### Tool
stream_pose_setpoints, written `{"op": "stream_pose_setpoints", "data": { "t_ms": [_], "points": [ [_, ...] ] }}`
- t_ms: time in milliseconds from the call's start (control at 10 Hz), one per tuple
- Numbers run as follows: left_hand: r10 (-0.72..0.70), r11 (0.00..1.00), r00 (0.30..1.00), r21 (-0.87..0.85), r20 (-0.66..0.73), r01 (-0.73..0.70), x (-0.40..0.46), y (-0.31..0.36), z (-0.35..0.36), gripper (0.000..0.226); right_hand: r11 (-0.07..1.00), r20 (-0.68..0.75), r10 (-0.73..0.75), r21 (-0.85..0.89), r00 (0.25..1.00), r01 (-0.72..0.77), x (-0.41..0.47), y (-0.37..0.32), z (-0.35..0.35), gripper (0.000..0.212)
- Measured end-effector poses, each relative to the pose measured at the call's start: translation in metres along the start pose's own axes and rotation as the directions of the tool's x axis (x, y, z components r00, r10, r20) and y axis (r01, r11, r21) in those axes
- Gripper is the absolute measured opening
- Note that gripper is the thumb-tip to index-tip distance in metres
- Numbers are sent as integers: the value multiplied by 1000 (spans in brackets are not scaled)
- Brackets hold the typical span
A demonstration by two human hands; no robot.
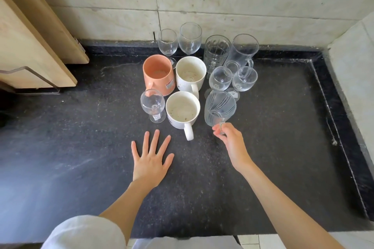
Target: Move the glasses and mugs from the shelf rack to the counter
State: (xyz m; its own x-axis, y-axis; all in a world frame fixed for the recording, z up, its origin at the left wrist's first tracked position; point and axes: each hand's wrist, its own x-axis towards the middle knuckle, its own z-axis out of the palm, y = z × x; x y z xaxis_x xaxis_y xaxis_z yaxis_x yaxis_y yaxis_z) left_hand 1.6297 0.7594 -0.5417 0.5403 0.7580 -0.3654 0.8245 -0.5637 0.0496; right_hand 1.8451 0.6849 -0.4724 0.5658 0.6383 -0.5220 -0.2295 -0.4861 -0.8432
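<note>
1. A ribbed stemmed glass (pixel 220 108) is pinched by the right hand (pixel 232 143) at its lower end, apparently the stem; thumb and fingertips are curled round it, and the foot is hidden behind the fingers.
2. The glass is tilted, bowl leaning away from the hand toward the cluster. Whether the foot is already on the black counter (pixel 283 127) cannot be told.
3. Handling, as judged: thin glass, light, rigid, smooth and brittle. A stem grip is suited to placing; the bowl is better kept free of side loads.
4. Position: the bowl sits directly beyond the right fingertips, just beside the nearest white mug (pixel 182 109) on its left, with two small stemmed glasses (pixel 220 78) close behind. Clearance is tight, so glass-on-glass contact is the likely risk.
5. The left hand (pixel 150 157) is laid flat on the counter, fingers spread, nothing held; it lies near the mug handle, apart from it.
6. An orange mug (pixel 158 75) stands at the cluster's left.
</note>
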Motion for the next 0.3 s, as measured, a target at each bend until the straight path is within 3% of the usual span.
{"op": "stream_pose_setpoints", "data": {
  "t_ms": [300],
  "points": [
    [-32,999,999,40,0,32,0,6,-3,60,966,-108,-144,-233,984,115,-5,6,0,25]
  ]
}}
